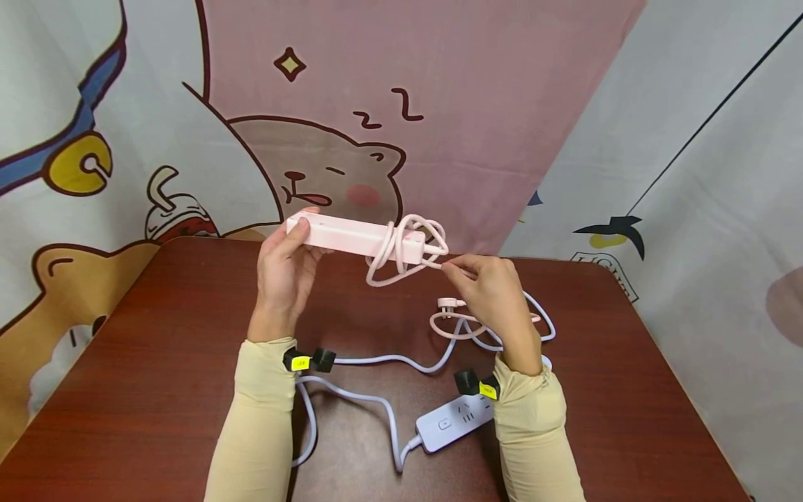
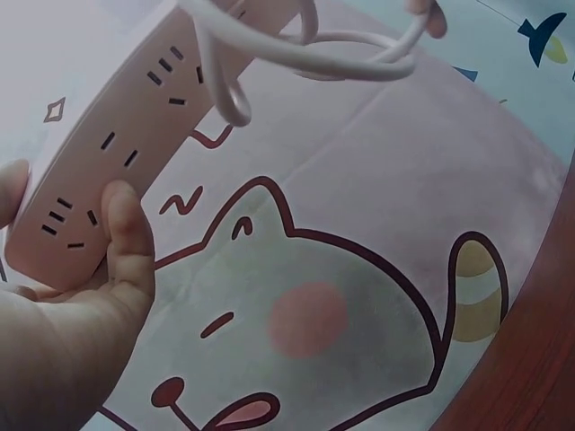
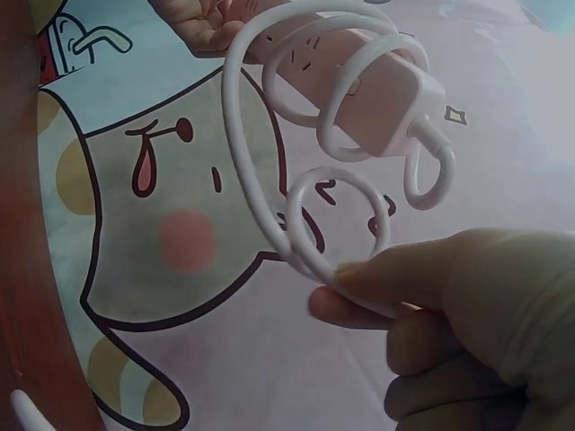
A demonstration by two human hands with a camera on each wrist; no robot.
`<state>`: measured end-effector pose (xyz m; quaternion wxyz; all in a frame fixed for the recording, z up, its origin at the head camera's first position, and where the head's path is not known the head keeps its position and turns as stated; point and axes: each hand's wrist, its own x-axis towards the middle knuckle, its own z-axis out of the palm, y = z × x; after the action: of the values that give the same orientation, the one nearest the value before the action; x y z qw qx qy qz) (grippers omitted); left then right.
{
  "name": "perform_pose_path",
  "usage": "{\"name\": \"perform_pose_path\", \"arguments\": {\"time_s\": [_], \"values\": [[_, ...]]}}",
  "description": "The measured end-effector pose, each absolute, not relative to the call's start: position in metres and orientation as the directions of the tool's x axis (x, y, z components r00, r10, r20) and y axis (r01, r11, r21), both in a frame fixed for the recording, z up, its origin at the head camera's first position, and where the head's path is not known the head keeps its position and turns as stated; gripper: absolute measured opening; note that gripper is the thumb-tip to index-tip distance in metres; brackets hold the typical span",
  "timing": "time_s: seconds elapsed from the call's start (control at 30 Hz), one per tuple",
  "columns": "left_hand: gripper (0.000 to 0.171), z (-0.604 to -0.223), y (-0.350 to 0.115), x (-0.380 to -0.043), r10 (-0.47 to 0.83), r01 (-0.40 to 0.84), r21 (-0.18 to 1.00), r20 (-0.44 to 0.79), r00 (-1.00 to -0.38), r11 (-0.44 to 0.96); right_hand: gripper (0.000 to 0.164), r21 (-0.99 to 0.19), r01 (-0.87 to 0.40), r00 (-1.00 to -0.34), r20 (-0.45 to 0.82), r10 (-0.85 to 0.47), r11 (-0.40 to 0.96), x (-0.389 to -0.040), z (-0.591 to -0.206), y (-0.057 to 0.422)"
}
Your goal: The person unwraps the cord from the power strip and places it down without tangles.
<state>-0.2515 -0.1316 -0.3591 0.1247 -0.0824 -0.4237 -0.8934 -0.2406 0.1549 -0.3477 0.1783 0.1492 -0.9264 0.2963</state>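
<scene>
Fingers [image 2: 128, 224] round pale-pink power strip [image 1: 345, 235]

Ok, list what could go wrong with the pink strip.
The strip could slip: only the left hand grips it, at one end. If the right hand pulls, the cord looped round the other end might tighten. The plug lies near the white cord, so it may snag.

Forward-down head view, close wrist views
</scene>
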Motion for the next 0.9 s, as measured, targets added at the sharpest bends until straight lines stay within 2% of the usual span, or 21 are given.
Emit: {"name": "perform_pose_path", "arguments": {"time_s": [0.27, 0.5, 0.7, 0.9], "values": [[0.023, -0.36, -0.132, -0.255, -0.249, 0.345, 0.699, 0.241, -0.938, -0.626, 0.017, -0.487, -0.411, -0.907, 0.305, -0.29, 0.771, -0.241, -0.347, 0.161], [0.023, -0.361, -0.134, -0.255, -0.332, 0.391, 0.673, 0.223, -0.916, -0.628, 0.013, -0.515, -0.451, -0.886, 0.158, -0.436, 0.729, -0.242, -0.346, 0.174], [0.022, -0.36, -0.134, -0.255, -0.344, 0.402, 0.669, 0.226, -0.911, -0.625, 0.012, -0.559, -0.434, -0.87, 0.056, -0.489, 0.707, -0.242, -0.346, 0.181], [0.023, -0.361, -0.135, -0.255, -0.377, 0.425, 0.669, 0.226, -0.898, -0.61, 0.014, -0.533, -0.386, -0.874, -0.05, -0.484, 0.752, -0.242, -0.346, 0.184]]}}
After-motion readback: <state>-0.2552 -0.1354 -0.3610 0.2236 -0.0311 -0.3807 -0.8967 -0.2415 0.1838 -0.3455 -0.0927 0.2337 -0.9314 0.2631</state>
